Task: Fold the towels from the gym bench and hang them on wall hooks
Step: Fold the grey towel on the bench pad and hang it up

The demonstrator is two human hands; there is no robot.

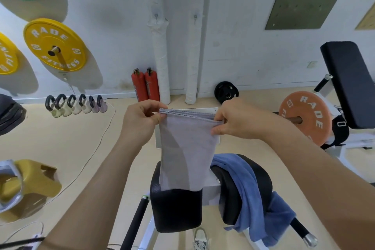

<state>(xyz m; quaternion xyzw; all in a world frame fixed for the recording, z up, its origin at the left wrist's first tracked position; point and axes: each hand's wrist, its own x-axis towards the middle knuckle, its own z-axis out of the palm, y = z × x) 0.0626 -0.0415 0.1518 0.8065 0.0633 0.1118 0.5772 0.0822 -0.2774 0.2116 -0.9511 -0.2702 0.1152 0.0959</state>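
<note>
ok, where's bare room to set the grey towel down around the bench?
The left pad is bare, below the hanging grey towel, with the white frame to its right. The floor between the kettlebells and that pad is open, bar a thin cable. Crowded: the right pad, draped by the blue towel.

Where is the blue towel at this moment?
Head view, lower right of centre: the blue towel is draped over the bench's right black pad, just right of the hanging grey towel.
</note>
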